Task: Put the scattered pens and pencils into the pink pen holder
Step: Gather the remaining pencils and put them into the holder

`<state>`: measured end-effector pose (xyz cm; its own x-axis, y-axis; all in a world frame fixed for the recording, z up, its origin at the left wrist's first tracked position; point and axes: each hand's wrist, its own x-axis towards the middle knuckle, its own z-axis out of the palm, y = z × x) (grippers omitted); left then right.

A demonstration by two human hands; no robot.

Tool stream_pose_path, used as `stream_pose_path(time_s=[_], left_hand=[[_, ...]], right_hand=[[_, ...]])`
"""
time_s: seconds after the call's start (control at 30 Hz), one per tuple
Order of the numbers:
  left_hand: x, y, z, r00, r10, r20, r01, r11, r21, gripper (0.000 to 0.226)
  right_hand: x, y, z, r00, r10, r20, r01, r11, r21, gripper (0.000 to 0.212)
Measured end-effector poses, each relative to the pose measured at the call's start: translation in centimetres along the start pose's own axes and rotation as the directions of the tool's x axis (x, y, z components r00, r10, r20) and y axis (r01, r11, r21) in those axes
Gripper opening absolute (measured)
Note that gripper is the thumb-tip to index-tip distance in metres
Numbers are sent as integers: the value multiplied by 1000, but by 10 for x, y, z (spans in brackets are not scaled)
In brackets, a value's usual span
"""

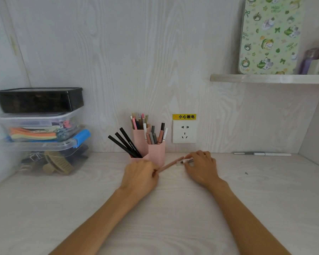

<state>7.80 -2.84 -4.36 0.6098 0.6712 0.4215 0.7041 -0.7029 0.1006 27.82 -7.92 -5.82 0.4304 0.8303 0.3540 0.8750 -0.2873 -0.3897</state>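
The pink pen holder (156, 152) stands at the back of the desk, its compartments holding several pens and three black pens leaning left. In front of it my left hand (139, 176) pinches the lower end of a pink-brown pencil (170, 165) that slants up to the right. My right hand (201, 166) grips a clear pen with a white "SWEET" label (189, 160), low over the desk beside the pencil's upper end. Two more pens, a grey pen (244, 153) and a white pen (272, 154), lie along the back wall at the right.
Stacked plastic storage boxes (42, 129) fill the back left corner. A wall socket (184, 131) with a yellow warning label sits right of the holder. A shelf (269, 78) at upper right carries a green patterned tin and bottles. A tiny dark scrap (246, 173) lies on the desk.
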Motion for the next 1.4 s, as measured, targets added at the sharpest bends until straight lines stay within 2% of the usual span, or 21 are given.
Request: stream_pose_path(time_s=[0.17, 0.27, 0.33, 0.4, 0.5, 0.57, 0.67, 0.7, 0.77, 0.83, 0.9, 1.0, 1.13, 1.2, 1.4], left_hand=[[-30, -36, -17, 999, -52, 0, 52, 999, -13, 27], [-39, -42, -20, 996, -91, -19, 88, 989, -121, 32], [-38, -37, -21, 994, -110, -12, 105, 971, -216, 39], [-35, -29, -19, 995, -101, 14, 100, 948, -302, 43], [-31, -26, -12, 999, -44, 28, 51, 946, -320, 31], [-29, -33, -10, 997, -72, 10, 71, 942, -329, 19], [-28, -43, -6, 992, -127, -23, 113, 938, -326, 16], [-28, -45, -5, 989, -140, -37, 121, 940, -320, 16], [-28, -47, -2, 985, -159, -62, 130, 936, -326, 16], [-27, -48, 0, 983, -168, -70, 136, 932, -335, 17], [-27, -48, 0, 983, -171, -73, 138, 934, -331, 18], [-27, -49, -1, 980, -180, -84, 142, 932, -332, 17], [-28, -49, -5, 967, -232, -104, 187, 926, -328, 16], [-29, -50, -5, 961, -254, -111, 205, 920, -335, 19], [-32, -52, -12, 918, -373, -135, 303, 879, -368, 23]], right_hand=[[1, -1, -5, 1000, -18, -24, 18, 1000, -7, 23], [0, -3, -6, 996, -87, 3, 87, 996, 30, 22], [-3, -12, -12, 995, -94, 24, 89, 982, 168, 23], [-5, -24, -20, 999, -34, -19, 39, 945, 324, 25], [-6, -31, -35, 992, 79, -98, -18, 861, 508, 27], [-2, -34, -46, 983, 180, -39, -117, 773, 623, 29], [10, -44, -68, 945, 274, 178, -317, 640, 700, 25], [13, -50, -77, 937, 254, 240, -348, 609, 713, 22], [19, -63, -96, 952, 151, 268, -303, 609, 733, 19], [23, -80, -119, 978, 59, 202, -187, 690, 699, 17], [27, -95, -138, 995, 15, 102, -77, 763, 642, 25], [34, -117, -152, 993, -122, -6, 107, 851, 514, 21], [37, -147, -136, 955, -297, -1, 282, 907, 314, 14], [38, -160, -119, 923, -382, 45, 367, 910, 194, 14], [35, -178, -70, 899, -430, 88, 438, 893, -109, 41]])
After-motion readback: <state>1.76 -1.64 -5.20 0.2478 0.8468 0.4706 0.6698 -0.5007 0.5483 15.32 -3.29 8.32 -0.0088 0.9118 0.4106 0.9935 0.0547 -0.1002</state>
